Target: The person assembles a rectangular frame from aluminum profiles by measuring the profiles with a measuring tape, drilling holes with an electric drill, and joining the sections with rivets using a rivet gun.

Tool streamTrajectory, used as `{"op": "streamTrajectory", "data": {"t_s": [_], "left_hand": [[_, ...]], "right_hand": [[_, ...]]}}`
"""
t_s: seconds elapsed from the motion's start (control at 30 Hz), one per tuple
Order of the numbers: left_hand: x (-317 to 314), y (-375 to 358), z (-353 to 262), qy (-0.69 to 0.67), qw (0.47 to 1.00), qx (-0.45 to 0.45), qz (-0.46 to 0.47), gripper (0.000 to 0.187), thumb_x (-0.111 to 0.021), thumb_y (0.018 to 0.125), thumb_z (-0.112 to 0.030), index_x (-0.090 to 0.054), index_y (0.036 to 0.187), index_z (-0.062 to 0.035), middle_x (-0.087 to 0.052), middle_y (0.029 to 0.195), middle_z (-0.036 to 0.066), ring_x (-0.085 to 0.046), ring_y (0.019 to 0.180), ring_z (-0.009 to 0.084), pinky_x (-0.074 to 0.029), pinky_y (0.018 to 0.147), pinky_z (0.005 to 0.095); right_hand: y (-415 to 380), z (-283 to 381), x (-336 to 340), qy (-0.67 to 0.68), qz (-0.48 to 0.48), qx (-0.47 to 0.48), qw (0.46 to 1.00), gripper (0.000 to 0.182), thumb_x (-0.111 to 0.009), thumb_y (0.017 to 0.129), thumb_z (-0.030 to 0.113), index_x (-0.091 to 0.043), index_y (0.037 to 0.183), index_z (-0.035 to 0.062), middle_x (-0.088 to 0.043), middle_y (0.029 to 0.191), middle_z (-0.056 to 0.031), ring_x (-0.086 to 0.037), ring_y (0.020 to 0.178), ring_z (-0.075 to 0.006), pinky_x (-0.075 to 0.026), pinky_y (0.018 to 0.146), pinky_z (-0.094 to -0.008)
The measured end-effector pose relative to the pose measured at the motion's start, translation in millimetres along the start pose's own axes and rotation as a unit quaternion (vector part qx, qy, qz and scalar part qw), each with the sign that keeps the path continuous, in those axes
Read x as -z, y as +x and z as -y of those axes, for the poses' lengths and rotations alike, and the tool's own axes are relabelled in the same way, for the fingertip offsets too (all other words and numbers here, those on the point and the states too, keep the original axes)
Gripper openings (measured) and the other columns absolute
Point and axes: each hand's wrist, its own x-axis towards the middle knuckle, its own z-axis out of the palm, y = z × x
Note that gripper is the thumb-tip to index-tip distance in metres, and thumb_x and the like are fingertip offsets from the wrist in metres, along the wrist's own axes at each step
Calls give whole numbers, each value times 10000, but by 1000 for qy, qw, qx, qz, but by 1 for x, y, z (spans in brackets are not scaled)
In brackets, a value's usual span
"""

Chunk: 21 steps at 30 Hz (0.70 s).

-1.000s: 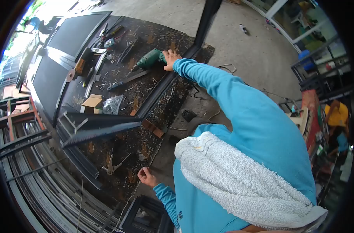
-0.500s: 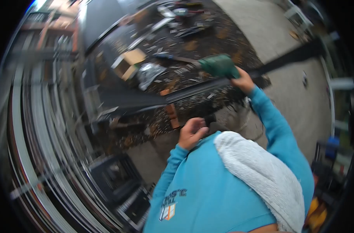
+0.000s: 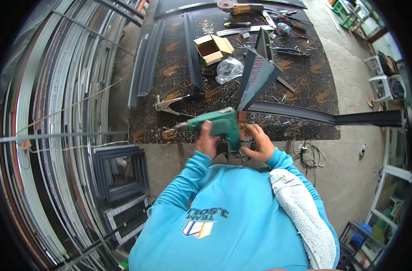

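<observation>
A green drill [image 3: 219, 124] is held close to my body at the table's front edge, its bit pointing left. My left hand [image 3: 207, 140] is wrapped round the drill's body from below. Beside the base of the drill's handle is my right hand [image 3: 259, 143], its fingers apart, the thumb near the handle. Just beyond, a dark metal profile [image 3: 296, 111] runs right past the table edge, and its upright piece with a printed film [image 3: 258, 77] rises at the corner. Brown blocks [image 3: 242, 122] lie under that corner. A clamp [image 3: 172, 105] rests left of the drill.
On the dark table [image 3: 179, 67] are an open cardboard box [image 3: 213, 47], a plastic bag [image 3: 229, 70], an angle grinder [image 3: 240, 7], pliers [image 3: 292, 52] and long profiles [image 3: 147, 58]. Racked bars [image 3: 57, 113] stand left. A cable [image 3: 311, 156] lies on the floor at right.
The drill has moved left and towards my body, from my right hand into my left hand. My right hand has come in beside the handle. The view has turned and become sharper.
</observation>
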Motion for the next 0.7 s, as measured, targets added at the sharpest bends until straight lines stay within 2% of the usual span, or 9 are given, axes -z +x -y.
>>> {"op": "streamTrajectory", "data": {"t_s": [0.1, 0.27, 0.3, 0.43, 0.47, 0.5, 0.57, 0.63, 0.7], "left_hand": [[54, 51, -50, 145, 984, 20, -101, 571, -693, 817, -528, -626, 1136, -59, -645, 1092, 85, -649, 945, 223, -549, 786, 383], [123, 141, -79, 293, 950, 55, -90, 670, -741, 765, -563, -627, 1083, 15, -634, 1079, 137, -640, 944, 255, -565, 775, 404], [129, 151, -77, 317, 942, 56, -96, 732, -715, 768, -609, -605, 1069, 49, -643, 1037, 176, -675, 863, 287, -586, 694, 398], [133, 166, -102, 581, 804, 115, -50, 839, -562, 805, -723, -663, 872, 108, -661, 678, 211, -687, 581, 295, -564, 501, 387], [131, 157, -111, 653, 752, 93, -26, 849, -518, 829, -720, -669, 837, 115, -661, 643, 201, -695, 609, 282, -570, 589, 400], [126, 148, -119, 751, 658, 52, 13, 751, -562, 838, -653, -688, 877, 86, -693, 730, 201, -706, 696, 301, -556, 694, 416], [112, 114, -115, 808, 577, -94, 67, 614, -615, 828, -588, -710, 858, 18, -708, 826, 192, -697, 817, 322, -530, 778, 430], [67, 67, -100, 744, 641, -94, 162, 589, -653, 793, -592, -697, 874, -11, -701, 878, 190, -677, 900, 341, -528, 776, 435], [45, 46, -47, 665, 692, -121, 254, 633, -708, 753, -593, -649, 924, 14, -677, 778, 187, -680, 807, 340, -525, 732, 431]], "right_hand": [[5, -16, 12, -120, -66, -27, 990, 544, -699, 760, 154, -520, 1264, 52, -515, 1178, -184, -525, 1121, -363, -437, 980, -444], [-8, -92, 61, -369, -133, -129, 911, 709, -729, 713, 191, -439, 1352, 93, -445, 1278, -207, -415, 1248, -388, -370, 1062, -458], [-5, -92, 67, -414, -131, -157, 887, 762, -738, 699, 194, -407, 1377, 93, -432, 1319, -208, -395, 1277, -387, -341, 1086, -465], [15, -105, 83, -513, 11, -235, 826, 885, -778, 665, 206, -352, 1432, 98, -404, 1400, -202, -361, 1335, -367, -288, 1120, -459], [24, -104, 81, -523, 62, -266, 807, 903, -799, 665, 208, -344, 1436, 88, -419, 1394, -199, -372, 1333, -358, -292, 1118, -451], [29, -115, 77, -545, 71, -262, 793, 872, -810, 674, 209, -363, 1411, 75, -458, 1353, -194, -406, 1302, -364, -302, 1108, -457], [40, -115, 77, -551, 87, -268, 785, 817, -813, 684, 195, -391, 1371, 69, -499, 1300, -188, -450, 1263, -359, -338, 1080, -454], [45, -123, 78, -558, 92, -259, 783, 785, -815, 676, 183, -412, 1340, 69, -516, 1273, -184, -476, 1240, -352, -371, 1053, -448], [47, -125, 79, -556, 113, -259, 781, 759, -816, 669, 167, -428, 1315, 70, -529, 1249, -183, -501, 1214, -348, -401, 1026, -441]]}}
